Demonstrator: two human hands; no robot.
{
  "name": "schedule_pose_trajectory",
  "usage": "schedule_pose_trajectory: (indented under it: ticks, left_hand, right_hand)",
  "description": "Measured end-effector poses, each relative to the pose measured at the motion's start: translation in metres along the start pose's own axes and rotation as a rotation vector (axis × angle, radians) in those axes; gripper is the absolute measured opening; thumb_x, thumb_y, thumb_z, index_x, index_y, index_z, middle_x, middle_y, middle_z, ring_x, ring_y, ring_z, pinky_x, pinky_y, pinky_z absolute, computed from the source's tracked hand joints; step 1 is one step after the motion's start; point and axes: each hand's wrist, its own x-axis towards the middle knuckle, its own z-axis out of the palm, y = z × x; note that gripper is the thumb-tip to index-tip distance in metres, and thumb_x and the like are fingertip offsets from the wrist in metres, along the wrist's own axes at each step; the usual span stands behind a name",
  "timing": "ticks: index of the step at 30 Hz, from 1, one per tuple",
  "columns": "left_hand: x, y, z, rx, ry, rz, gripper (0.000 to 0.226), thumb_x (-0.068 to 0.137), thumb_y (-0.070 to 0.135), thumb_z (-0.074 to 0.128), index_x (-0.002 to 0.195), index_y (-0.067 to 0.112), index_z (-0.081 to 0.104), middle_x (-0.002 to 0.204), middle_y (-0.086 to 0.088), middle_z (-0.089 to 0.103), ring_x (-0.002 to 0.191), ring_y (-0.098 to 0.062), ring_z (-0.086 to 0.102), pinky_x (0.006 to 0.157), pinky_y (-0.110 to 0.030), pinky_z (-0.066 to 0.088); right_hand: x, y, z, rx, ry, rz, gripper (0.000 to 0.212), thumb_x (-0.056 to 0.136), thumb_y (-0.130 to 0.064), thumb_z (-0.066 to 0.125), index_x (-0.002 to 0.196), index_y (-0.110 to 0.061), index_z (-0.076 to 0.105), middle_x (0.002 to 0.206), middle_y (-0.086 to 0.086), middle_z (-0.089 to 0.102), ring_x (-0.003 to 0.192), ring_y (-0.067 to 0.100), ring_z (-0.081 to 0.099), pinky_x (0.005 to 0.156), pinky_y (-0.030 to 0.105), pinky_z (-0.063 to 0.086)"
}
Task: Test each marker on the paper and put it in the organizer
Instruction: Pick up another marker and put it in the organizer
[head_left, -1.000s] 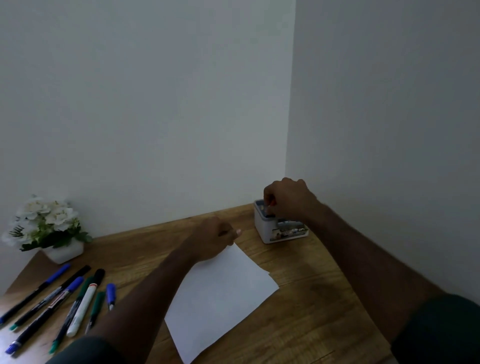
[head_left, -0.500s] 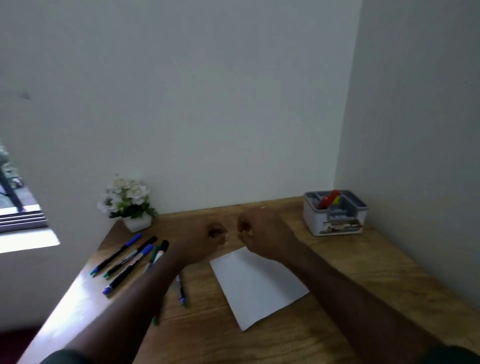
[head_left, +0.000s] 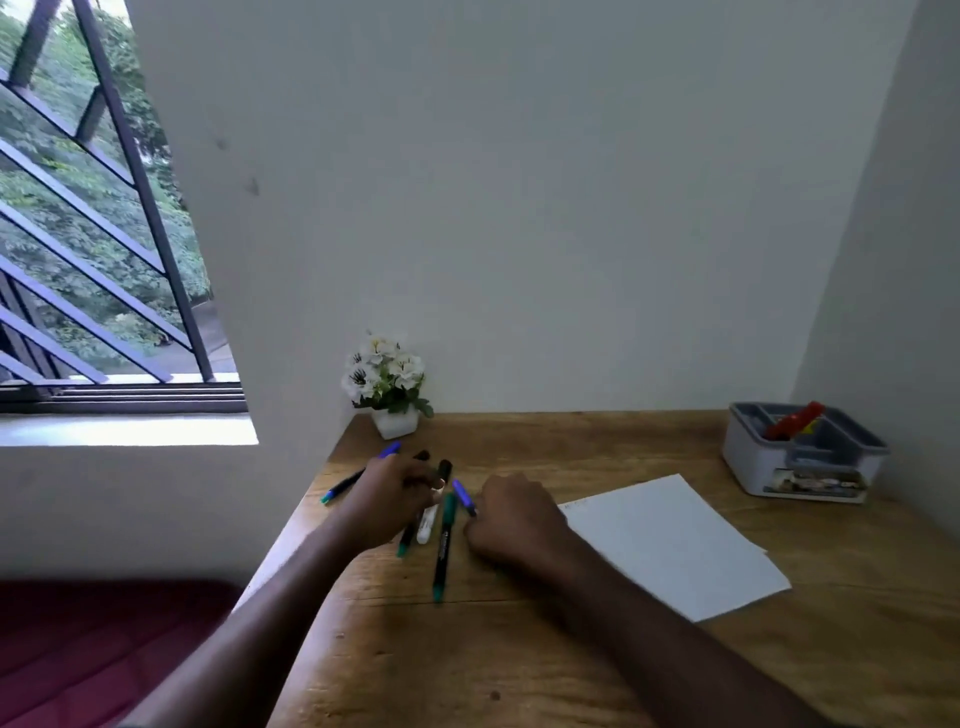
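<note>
You're picking the next marker: your right hand (head_left: 511, 522) pinches a blue-capped marker (head_left: 464, 497) at centre frame, your left hand (head_left: 396, 491) curls over the marker row (head_left: 441, 530). Next, uncap it and scribble on the paper (head_left: 670, 540) lower right; the organizer (head_left: 748, 462) sits far right

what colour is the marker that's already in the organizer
Red: the marker lies in the grey organizer at the table's far right, seen in the head view.

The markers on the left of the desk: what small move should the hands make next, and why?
Probably close the right hand on the short blue marker at its fingertips and lift it toward the paper. Only a red marker lies in the organizer, and the others still lie untested by the left hand.
</note>
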Motion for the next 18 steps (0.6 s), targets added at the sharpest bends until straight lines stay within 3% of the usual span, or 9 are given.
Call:
schedule_pose_trajectory:
  ticks: [2,4,8,11,15,16,18]
  left_hand:
    - [0.003,0.000,0.004,-0.010,0.019,0.046,0.022,0.086,0.019,0.070,0.108,0.024,0.072,0.095,0.014,0.064,0.087,-0.003,0.060,0.071,-0.008,0.043]
    - [0.008,0.000,0.010,-0.032,0.047,0.085,0.035,0.085,0.024,0.071,0.119,0.031,0.066,0.109,0.017,0.061,0.102,-0.003,0.056,0.087,-0.020,0.045]
    - [0.024,0.009,0.025,-0.155,0.058,0.171,0.049,0.087,0.030,0.070,0.134,0.036,0.056,0.139,0.013,0.055,0.130,-0.004,0.046,0.107,-0.032,0.040]
    - [0.037,0.024,0.038,-0.244,0.027,0.198,0.040,0.089,0.029,0.068,0.128,0.035,0.061,0.132,0.015,0.061,0.124,-0.001,0.052,0.105,-0.030,0.044]
    - [0.050,0.047,0.057,-0.273,-0.012,0.248,0.022,0.091,0.031,0.066,0.113,0.032,0.070,0.110,0.017,0.069,0.102,0.001,0.061,0.087,-0.018,0.048]
    - [0.054,0.050,0.061,-0.297,-0.027,0.254,0.018,0.091,0.031,0.065,0.108,0.033,0.072,0.105,0.018,0.070,0.098,0.001,0.062,0.084,-0.017,0.049]
    - [0.058,0.056,0.068,-0.339,-0.058,0.237,0.015,0.092,0.033,0.064,0.104,0.037,0.072,0.101,0.020,0.069,0.097,0.004,0.060,0.084,-0.017,0.047]
  right_hand:
    - [0.001,0.007,-0.007,0.028,0.082,-0.004,0.018,0.091,-0.034,0.057,0.087,-0.017,0.059,0.085,0.001,0.059,0.079,0.018,0.059,0.064,0.032,0.049]
    - [0.004,0.023,-0.015,0.053,0.183,-0.030,0.019,0.093,-0.035,0.056,0.093,-0.018,0.062,0.088,0.000,0.062,0.081,0.017,0.060,0.068,0.033,0.050]
    - [0.010,0.069,-0.027,0.198,0.314,-0.159,0.007,0.090,-0.032,0.066,0.087,-0.026,0.065,0.078,-0.011,0.063,0.073,0.004,0.058,0.062,0.020,0.041]
    - [0.010,0.096,-0.032,0.328,0.321,-0.274,0.005,0.090,-0.028,0.070,0.086,-0.024,0.071,0.072,-0.012,0.065,0.069,0.007,0.059,0.060,0.018,0.039]
    - [0.006,0.124,-0.035,0.562,0.390,-0.249,0.008,0.085,-0.031,0.075,0.086,-0.023,0.078,0.073,-0.001,0.071,0.070,0.018,0.066,0.065,0.037,0.050]
    - [0.004,0.128,-0.037,0.651,0.394,-0.219,0.002,0.083,-0.025,0.078,0.084,-0.024,0.079,0.074,0.001,0.074,0.072,0.021,0.069,0.067,0.037,0.053]
    - [0.002,0.134,-0.042,0.881,0.391,-0.150,0.011,0.078,-0.014,0.082,0.081,-0.024,0.081,0.076,0.004,0.076,0.072,0.017,0.071,0.065,0.027,0.054]
